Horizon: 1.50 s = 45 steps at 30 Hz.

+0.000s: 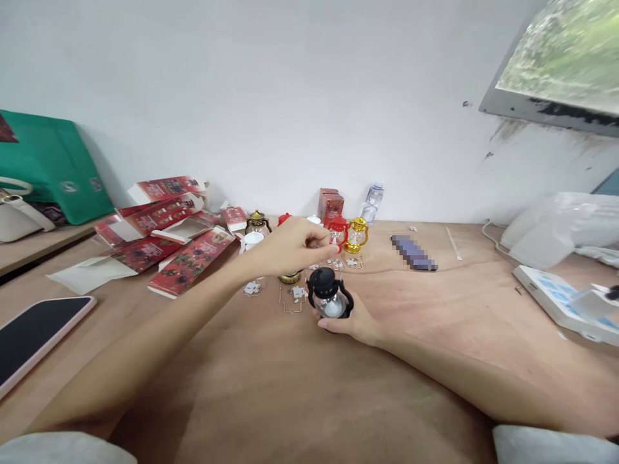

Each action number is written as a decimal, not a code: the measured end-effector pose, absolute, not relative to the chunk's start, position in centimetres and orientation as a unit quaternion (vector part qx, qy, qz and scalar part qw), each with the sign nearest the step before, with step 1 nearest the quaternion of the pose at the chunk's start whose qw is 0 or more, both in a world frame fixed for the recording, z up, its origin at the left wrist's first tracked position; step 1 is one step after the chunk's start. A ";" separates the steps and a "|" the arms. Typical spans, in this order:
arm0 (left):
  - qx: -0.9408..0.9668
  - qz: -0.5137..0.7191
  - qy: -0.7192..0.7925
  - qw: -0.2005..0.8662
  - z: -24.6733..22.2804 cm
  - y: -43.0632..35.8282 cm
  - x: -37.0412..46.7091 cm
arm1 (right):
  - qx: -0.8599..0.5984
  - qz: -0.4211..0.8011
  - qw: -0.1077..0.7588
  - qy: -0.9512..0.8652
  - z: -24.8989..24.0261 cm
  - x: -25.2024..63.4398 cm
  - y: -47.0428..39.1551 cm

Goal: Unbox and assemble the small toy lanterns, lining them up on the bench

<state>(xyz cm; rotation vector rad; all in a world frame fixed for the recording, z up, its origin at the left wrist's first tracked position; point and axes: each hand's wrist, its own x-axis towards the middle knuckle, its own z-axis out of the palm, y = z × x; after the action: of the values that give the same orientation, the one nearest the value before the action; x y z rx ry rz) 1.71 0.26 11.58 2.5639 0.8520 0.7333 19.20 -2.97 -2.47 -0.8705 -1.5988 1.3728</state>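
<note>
My right hand (pixel 355 320) is wrapped round the lower part of a small black lantern (pixel 329 293) with a clear globe. My left hand (pixel 294 248) is raised above and left of it, thumb and fingertips pinched; whatever they hold is too small to make out. Behind the hands stand a gold lantern (pixel 358 234), a red lantern (pixel 338 233), a bronze lantern (pixel 258 222) and a white one (pixel 252 241), partly covered by my left hand. Thin wire frames (pixel 293 310) with small white tags lie on the table beside the black lantern.
Red printed boxes (pixel 193 261) are heaped at the left, near a phone (pixel 41 335) and a green bag (pixel 62 167). A red box (pixel 331 206) and a bottle (pixel 373 203) stand by the wall. At the right are a power strip (pixel 561 303) and plastic bags (pixel 541 225).
</note>
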 end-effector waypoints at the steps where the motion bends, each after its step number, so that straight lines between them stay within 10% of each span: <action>1: 0.904 0.241 0.290 0.200 11.7 0.5 1.5 | -0.341 0.544 0.401 -0.654 -2.3 19.2 -3.2; 26: 0.843 0.316 0.306 0.309 8.1 1.2 4.0 | -0.337 0.639 0.402 -0.562 -2.3 19.1 -2.7; 39: 0.861 0.175 0.395 0.271 8.2 2.2 3.4 | -0.421 0.487 0.424 -0.637 -2.0 17.8 -4.1; 45: 0.785 0.184 0.379 0.454 8.4 1.7 3.5 | -0.360 0.595 0.400 -0.597 -1.7 17.9 -4.0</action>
<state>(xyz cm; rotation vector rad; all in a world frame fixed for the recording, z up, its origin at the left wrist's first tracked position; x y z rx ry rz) 3.46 1.73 8.43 1.9370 0.9357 0.4546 17.95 -3.97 -1.71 -0.9106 -1.5116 1.5047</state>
